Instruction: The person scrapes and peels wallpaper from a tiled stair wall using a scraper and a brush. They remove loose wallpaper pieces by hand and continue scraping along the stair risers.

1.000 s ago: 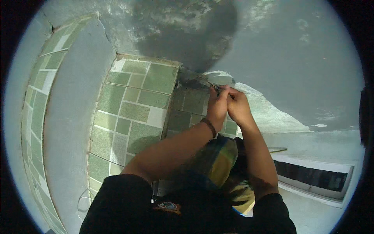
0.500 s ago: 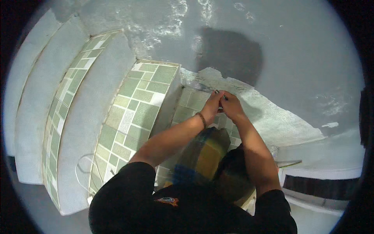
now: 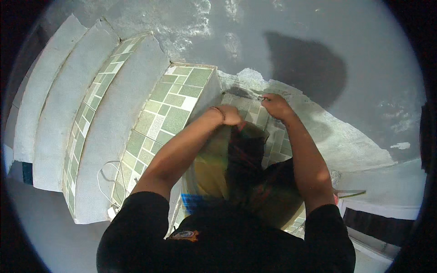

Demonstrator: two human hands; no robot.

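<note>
namely, item one: right grip (image 3: 275,105), fingertips pinched together on a small slender item (image 3: 261,98), dark with a metallic glint, its tip poking out to the left of the fingers; exact kind too small to tell. handling, as judged: light, stiff, probably hard and smooth enough to twist or slip; best held between thumb and forefinger at its covered end, leaving the tip free.

item two: left grip (image 3: 231,115), lower and to the left of the right one, well apart from it; fingers turned down, mostly hidden, so whether they pinch anything cannot be told. beaded-looking dark band (image 3: 222,116) just behind it, round the wrist.

item three: patterned cloth (image 3: 207,175), directly below the left grip, yellow, blue and dark, draped over the lap; soft, loosely folded, blurred in part.

item four: tiled floor (image 3: 277,136), below the right grip; green oblongs, pale joints.

item five: grey wall (image 3: 378,59), beyond and right of the right grip; matt, with a ragged peeled patch (image 3: 339,134), whitish and rough.

item six: steps (image 3: 175,102), left of both grips; green mosaic faces alternating with plain grey bands.

item seven: white cable (image 3: 100,182), farthest left and below the grips; thin, flexible, looped.
</note>
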